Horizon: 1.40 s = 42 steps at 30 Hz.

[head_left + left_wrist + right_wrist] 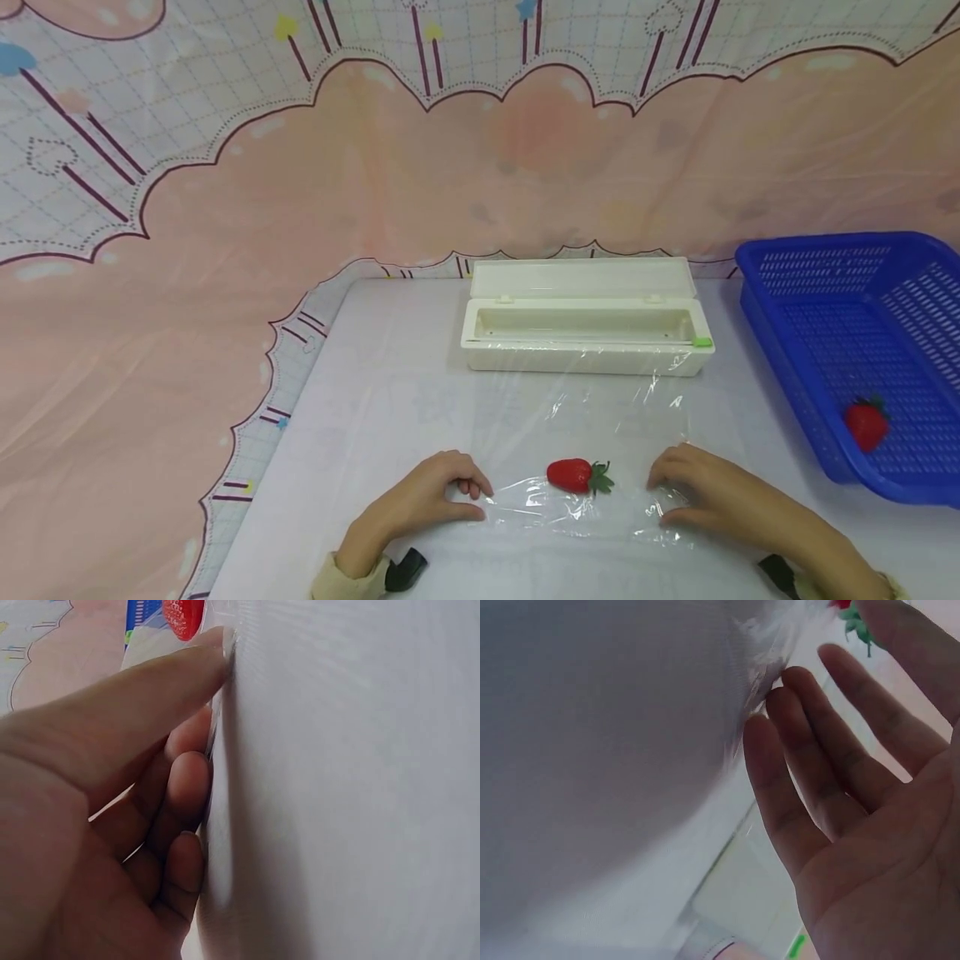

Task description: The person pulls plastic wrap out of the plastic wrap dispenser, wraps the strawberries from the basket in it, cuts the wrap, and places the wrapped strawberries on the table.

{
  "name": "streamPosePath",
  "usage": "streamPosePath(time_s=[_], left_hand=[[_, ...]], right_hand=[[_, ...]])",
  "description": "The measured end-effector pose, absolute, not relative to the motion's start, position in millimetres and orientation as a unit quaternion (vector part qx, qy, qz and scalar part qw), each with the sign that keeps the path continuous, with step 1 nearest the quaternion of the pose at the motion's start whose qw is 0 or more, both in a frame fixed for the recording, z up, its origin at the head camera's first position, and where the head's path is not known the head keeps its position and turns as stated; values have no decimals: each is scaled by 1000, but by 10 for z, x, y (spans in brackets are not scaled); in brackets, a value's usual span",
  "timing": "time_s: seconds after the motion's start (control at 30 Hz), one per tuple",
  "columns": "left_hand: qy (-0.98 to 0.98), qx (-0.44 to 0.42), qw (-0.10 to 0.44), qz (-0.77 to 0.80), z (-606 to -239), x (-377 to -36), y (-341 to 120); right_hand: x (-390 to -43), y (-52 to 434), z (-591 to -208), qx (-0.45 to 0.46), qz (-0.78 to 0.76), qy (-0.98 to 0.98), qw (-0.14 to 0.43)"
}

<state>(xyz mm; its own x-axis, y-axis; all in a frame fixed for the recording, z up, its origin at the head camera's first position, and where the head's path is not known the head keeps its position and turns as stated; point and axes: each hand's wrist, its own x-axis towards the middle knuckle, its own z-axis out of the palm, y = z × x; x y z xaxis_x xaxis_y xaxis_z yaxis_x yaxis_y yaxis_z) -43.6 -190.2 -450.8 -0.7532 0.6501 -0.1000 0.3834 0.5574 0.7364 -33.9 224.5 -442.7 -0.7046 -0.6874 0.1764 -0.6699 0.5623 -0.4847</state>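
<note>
A red strawberry [572,476] with green leaves lies on a sheet of clear plastic wrap [555,515], spread on the white table in front of the dispenser box. My left hand [435,497] rests at the sheet's left edge, thumb and index fingertip slightly apart, the other fingers bent. The left wrist view has its thumb [142,712] beside the film and part of the strawberry [182,616] above. At the crumpled right edge of the film is my right hand [712,492], its thumb and fingers spread apart. The right wrist view shows those fingers [840,761] nearly straight beside the wrap.
Behind the sheet stands a long white wrap dispenser box [585,360], lid raised, with a green slider [702,342] at its right end. A blue plastic basket [795,400] sits at the right with another strawberry [867,425] inside. A patterned peach cloth [450,192] hangs behind.
</note>
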Motion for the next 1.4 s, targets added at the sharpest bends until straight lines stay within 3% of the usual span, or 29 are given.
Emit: streamPosePath(time_s=[0.33, 0.63, 1.03, 1.4], left_hand=[[865, 319, 164, 352, -4511, -435, -1940], [865, 318, 156, 355, -4524, -422, -1927], [863, 338, 180, 331, -4476, -418, -1939], [867, 339, 148, 334, -4515, -412, -1922]], right_hand=[[-286, 2311, -4485, -406, -259, 876, -5], [-247, 2264, -4451, -359, -240, 898, 81], [-242, 2246, -4497, -388, -251, 887, -7], [-229, 2249, -4489, -377, -265, 887, -5]])
